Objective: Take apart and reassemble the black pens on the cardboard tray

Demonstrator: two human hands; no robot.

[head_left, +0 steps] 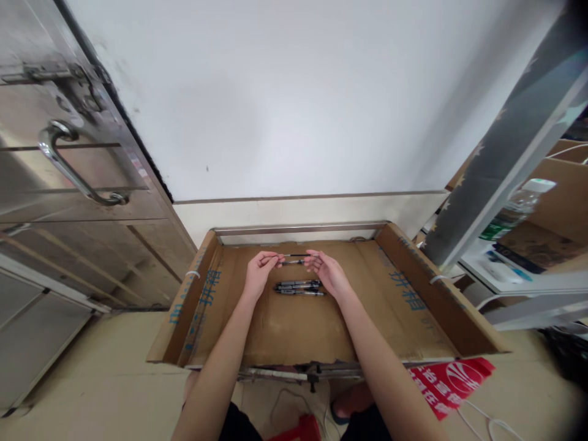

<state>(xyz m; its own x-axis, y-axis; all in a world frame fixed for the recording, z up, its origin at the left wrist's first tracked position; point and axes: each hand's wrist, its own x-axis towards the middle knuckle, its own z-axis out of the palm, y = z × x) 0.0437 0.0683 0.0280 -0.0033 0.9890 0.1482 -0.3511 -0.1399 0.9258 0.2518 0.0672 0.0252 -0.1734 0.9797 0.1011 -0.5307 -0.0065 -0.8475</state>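
Both my hands are raised over a cardboard-lined tray (pixel 413 318). My left hand (pixel 258 271) is closed, pinching one end of a thin black pen part (pixel 296 255) held level. My right hand (pixel 325 267) pinches its other end. A second short dark piece (pixel 292 263) lies just under it between my fingers. Below my hands, several black pens (pixel 298 287) lie side by side on the cardboard.
A metal door with a curved handle (pixel 73 171) stands at the left. A white wall is behind the tray. At the right are a grey post (pixel 505 147), a plastic bottle (pixel 514 211) and cardboard boxes. A red printed sheet (pixel 448 380) hangs below the tray's front right.
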